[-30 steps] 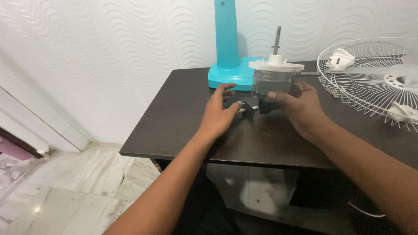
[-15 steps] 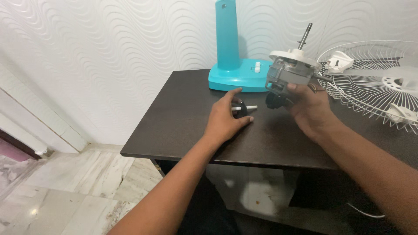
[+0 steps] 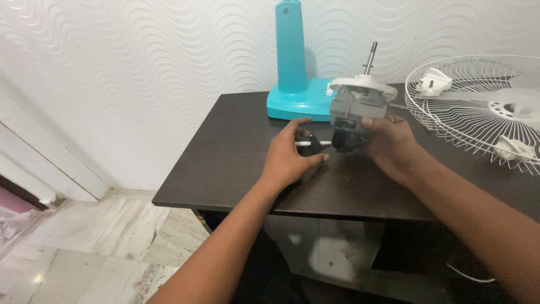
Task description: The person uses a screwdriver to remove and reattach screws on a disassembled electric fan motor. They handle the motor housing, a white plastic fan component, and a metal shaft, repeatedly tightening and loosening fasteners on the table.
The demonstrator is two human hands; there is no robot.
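Left hand (image 3: pixel 289 160) pinches a small black knob with a white pin (image 3: pixel 310 144) just above the dark wooden counter (image 3: pixel 225 163); right hand (image 3: pixel 388 143) grips the grey fan motor with a white plate and steel shaft (image 3: pixel 355 107), lifted and tilted. Best to keep the motor steady and line the pin squarely with its dark lower housing.

Bare forearms, 2 sleeveless hands (image 3: pixel 292 160)

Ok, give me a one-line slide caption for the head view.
Right hand lifts a grey fan motor; left hand holds a small black part over the dark table.
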